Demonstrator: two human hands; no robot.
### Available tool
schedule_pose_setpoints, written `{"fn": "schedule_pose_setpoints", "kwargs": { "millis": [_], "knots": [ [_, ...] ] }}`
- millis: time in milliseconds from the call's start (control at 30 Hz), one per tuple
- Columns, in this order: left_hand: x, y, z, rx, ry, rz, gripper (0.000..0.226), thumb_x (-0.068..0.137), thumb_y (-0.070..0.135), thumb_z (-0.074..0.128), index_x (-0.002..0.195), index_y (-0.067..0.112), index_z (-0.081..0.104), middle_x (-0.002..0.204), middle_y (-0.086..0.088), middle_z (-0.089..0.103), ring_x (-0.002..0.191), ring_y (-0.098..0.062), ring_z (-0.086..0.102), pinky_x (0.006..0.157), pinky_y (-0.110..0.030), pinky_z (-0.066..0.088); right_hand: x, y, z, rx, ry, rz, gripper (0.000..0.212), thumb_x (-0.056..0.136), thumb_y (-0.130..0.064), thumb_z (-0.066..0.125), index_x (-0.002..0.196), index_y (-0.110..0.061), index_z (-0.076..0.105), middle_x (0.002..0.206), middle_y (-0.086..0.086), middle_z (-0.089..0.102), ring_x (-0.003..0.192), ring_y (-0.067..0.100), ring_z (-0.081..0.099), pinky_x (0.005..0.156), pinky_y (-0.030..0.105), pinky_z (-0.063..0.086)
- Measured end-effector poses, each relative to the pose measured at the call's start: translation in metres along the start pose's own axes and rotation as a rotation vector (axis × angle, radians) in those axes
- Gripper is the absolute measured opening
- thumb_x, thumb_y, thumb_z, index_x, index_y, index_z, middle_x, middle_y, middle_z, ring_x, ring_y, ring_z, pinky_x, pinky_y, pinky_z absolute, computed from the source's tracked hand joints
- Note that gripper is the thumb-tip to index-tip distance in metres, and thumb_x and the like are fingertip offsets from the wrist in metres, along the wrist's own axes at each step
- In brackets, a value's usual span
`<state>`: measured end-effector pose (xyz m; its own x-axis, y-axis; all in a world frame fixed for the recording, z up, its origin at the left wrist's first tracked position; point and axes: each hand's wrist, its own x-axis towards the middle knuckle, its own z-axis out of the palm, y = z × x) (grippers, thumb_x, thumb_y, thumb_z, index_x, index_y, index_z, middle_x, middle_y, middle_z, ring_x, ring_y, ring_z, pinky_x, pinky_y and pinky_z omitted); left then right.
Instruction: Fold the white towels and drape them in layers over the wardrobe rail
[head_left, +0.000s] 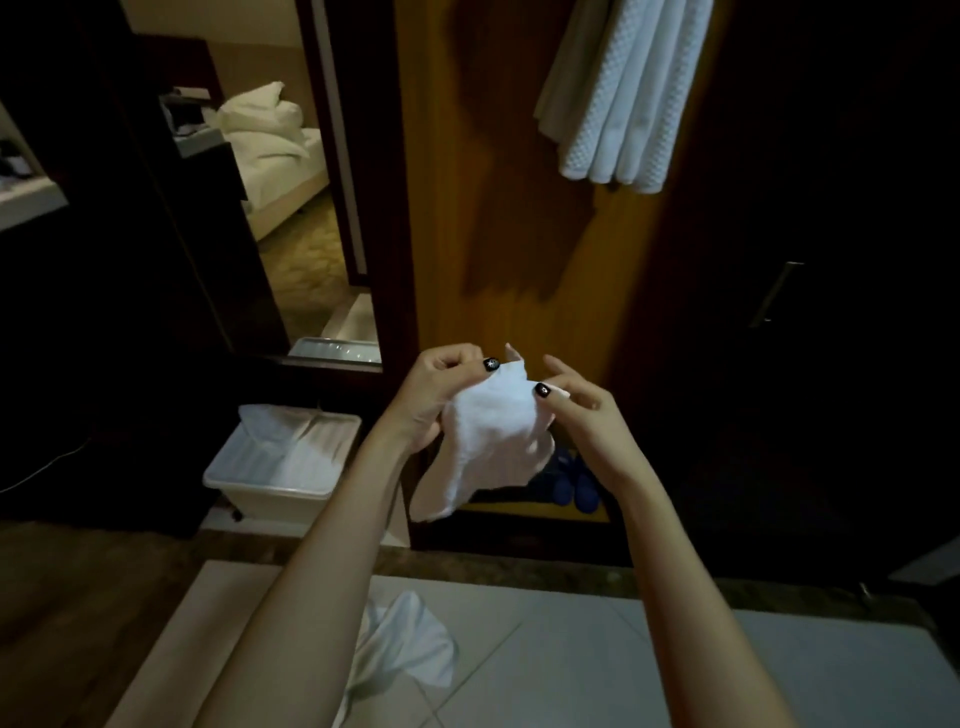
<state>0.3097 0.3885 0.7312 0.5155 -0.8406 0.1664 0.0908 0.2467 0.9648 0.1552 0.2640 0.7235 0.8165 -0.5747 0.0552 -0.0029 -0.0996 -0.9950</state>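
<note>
- A hotel-style bedroom, dimly lit.
- Far left, a bed (283, 171) with white sheets and heaped pillows (260, 117), seen past a dark frame.
- Straight ahead, an open wardrobe (519, 234) with a wood-panelled back, white towels (618, 98) hanging at its top and blue slippers (569, 483) on its floor.
- Left of it, a lined white bin (283, 462).
- Near, pale floor tiles (623, 665).

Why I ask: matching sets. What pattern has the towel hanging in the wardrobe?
Hanging towel: white, dimpled weave; head view.
</note>
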Motion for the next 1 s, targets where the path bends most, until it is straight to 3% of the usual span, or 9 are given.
{"fn": "schedule_pose_setpoints", "kwargs": {
  "millis": [200, 333, 467, 533, 600, 767, 833, 900, 1000],
  "knots": [
    [-0.026, 0.006, 0.029, -0.031, -0.096, -0.044, 0.037, 0.069, 0.020, 0.072, 0.048, 0.019, 0.041, 0.062, 0.000, 0.034, 0.059, -0.009, 0.033, 0.057, -0.021, 0.030, -0.034, -0.003, -0.016, 0.260, -0.111, 0.043, 0.010, 0.086, -0.017, 0.066, 0.081, -0.009, 0.070, 0.134, -0.005, 0.059, 0.127, 0.017, 0.054, 0.097, 0.034, 0.050],
    [-0.036, 0.005, 0.042, -0.024, -0.088, -0.026, 0.040, 0.073, 0.012, 0.069, 0.047, 0.022, 0.040, 0.061, 0.001, 0.033, 0.056, -0.008, 0.030, 0.055, -0.020, 0.026, -0.051, 0.002, -0.018, 0.296, -0.137, 0.059, 0.015, 0.087, -0.018, 0.067, 0.072, -0.015, 0.067, 0.115, 0.009, 0.069, 0.103, 0.029, 0.064, 0.084, 0.038, 0.048],
    [-0.048, 0.003, 0.043, 0.041, -0.054, 0.008, 0.044, 0.077, 0.004, 0.063, 0.046, 0.021, 0.037, 0.056, 0.005, 0.031, 0.052, -0.006, 0.027, 0.051, -0.016, 0.027, -0.065, -0.001, -0.024, 0.158, -0.133, 0.063, 0.015, 0.089, -0.018, 0.066, 0.076, -0.011, 0.070, 0.077, 0.004, 0.066, 0.075, 0.021, 0.058, 0.067, 0.026, 0.043],
    [-0.054, 0.004, 0.043, 0.104, -0.041, 0.036, 0.043, 0.075, 0.014, 0.068, 0.047, 0.018, 0.036, 0.057, 0.002, 0.031, 0.054, -0.007, 0.028, 0.052, -0.017, 0.027, -0.069, -0.004, -0.023, 0.074, -0.112, 0.048, 0.019, 0.094, -0.011, 0.060, 0.078, -0.003, 0.066, 0.060, -0.004, 0.063, 0.056, 0.007, 0.056, 0.054, 0.014, 0.039],
    [-0.058, 0.004, 0.040, 0.249, 0.007, 0.068, 0.044, 0.075, 0.025, 0.071, 0.050, 0.014, 0.036, 0.058, 0.000, 0.030, 0.056, -0.008, 0.029, 0.054, -0.020, 0.026, -0.070, -0.007, -0.021, 0.012, -0.045, 0.025, 0.021, 0.094, -0.009, 0.060, 0.076, 0.001, 0.064, 0.050, -0.008, 0.060, 0.045, 0.000, 0.053, 0.049, 0.012, 0.039],
    [-0.068, 0.002, 0.019, 0.580, 0.113, 0.070, 0.033, 0.076, 0.039, 0.074, 0.064, 0.013, 0.059, 0.069, -0.002, 0.052, 0.067, -0.019, 0.049, 0.066, -0.036, 0.040, -0.069, -0.008, -0.024, -0.116, 0.143, -0.038, 0.018, 0.086, -0.016, 0.072, 0.071, -0.008, 0.067, 0.059, -0.004, 0.065, 0.060, 0.012, 0.064, 0.060, 0.028, 0.049],
    [-0.072, 0.002, 0.018, 0.673, 0.103, 0.025, 0.019, 0.081, 0.031, 0.074, 0.072, 0.016, 0.065, 0.080, -0.006, 0.060, 0.079, -0.025, 0.057, 0.073, -0.039, 0.045, -0.069, -0.007, -0.021, -0.176, 0.217, -0.066, 0.019, 0.085, -0.018, 0.074, 0.069, -0.015, 0.065, 0.066, -0.004, 0.067, 0.069, 0.014, 0.066, 0.062, 0.030, 0.052],
    [-0.073, 0.002, 0.020, 0.747, 0.110, 0.014, 0.011, 0.085, 0.022, 0.072, 0.075, 0.017, 0.068, 0.084, -0.005, 0.061, 0.083, -0.021, 0.058, 0.074, -0.031, 0.045, -0.069, -0.007, -0.018, -0.234, 0.259, -0.083, 0.020, 0.086, -0.021, 0.074, 0.069, -0.016, 0.063, 0.070, -0.005, 0.066, 0.076, 0.019, 0.066, 0.066, 0.035, 0.052],
    [-0.074, 0.001, 0.021, 0.776, 0.118, 0.041, 0.011, 0.085, 0.018, 0.071, 0.075, 0.015, 0.067, 0.083, -0.003, 0.059, 0.078, -0.017, 0.056, 0.068, -0.021, 0.040, -0.070, -0.005, -0.019, -0.288, 0.266, -0.057, 0.019, 0.087, -0.022, 0.072, 0.072, -0.016, 0.062, 0.072, -0.009, 0.064, 0.076, 0.013, 0.064, 0.064, 0.030, 0.051]
  ]
}}
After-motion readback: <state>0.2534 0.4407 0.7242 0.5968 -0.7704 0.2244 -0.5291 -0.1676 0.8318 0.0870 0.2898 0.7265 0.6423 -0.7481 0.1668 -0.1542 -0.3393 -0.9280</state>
